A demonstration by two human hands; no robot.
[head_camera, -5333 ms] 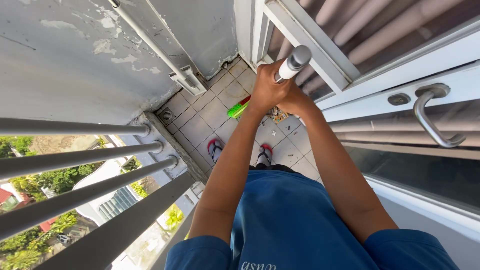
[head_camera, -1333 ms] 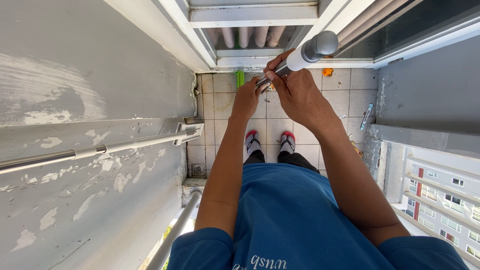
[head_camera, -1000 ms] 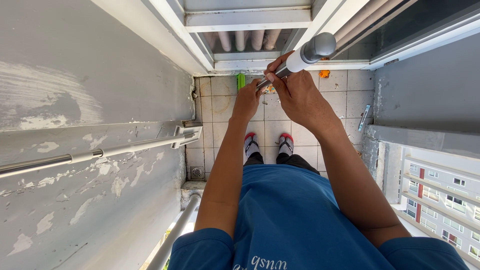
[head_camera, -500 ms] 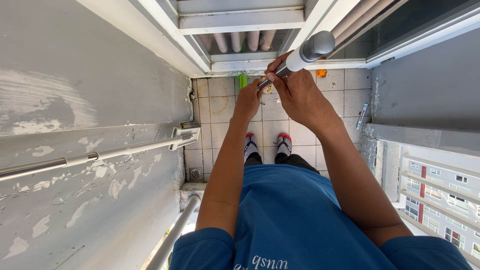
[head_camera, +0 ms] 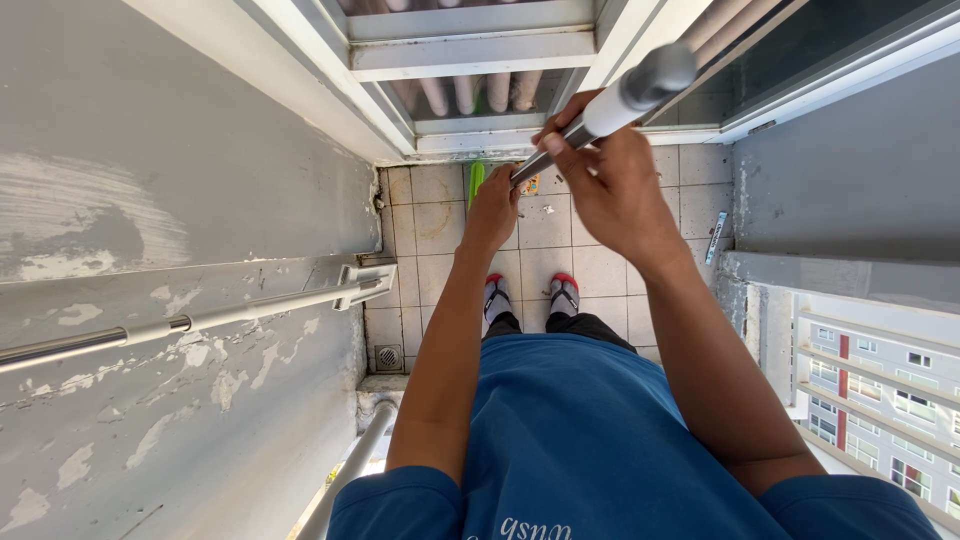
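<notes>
Both hands are closed around one long pole (head_camera: 610, 105). The right hand (head_camera: 610, 185) wraps the upper part, just below the pole's grey end cap, fingers curled round the white sleeve. The left hand (head_camera: 495, 205) grips lower down, where the shaft turns thin and dark. The pole slants from the upper right, near the camera, down to the floor (head_camera: 440, 215). Its green head (head_camera: 476, 180) rests on the tiles at the far edge of the floor, against the door sill (head_camera: 520, 140).

The pole looks light, stiff and smooth, likely metal; it may slip in a loose grip. The sleeve near the top seems the surest place to hold, with a second hand lower for steering.

Both arms reach forward and down from a blue shirt (head_camera: 590, 440), the left nearly straight, the right bent slightly at the wrist. Two feet in sandals (head_camera: 530, 295) stand on the tiles below. A grey, peeling wall (head_camera: 150, 200) with a rail (head_camera: 200, 320) runs along the left. A floor drain (head_camera: 388, 357) sits in the near left corner.
</notes>
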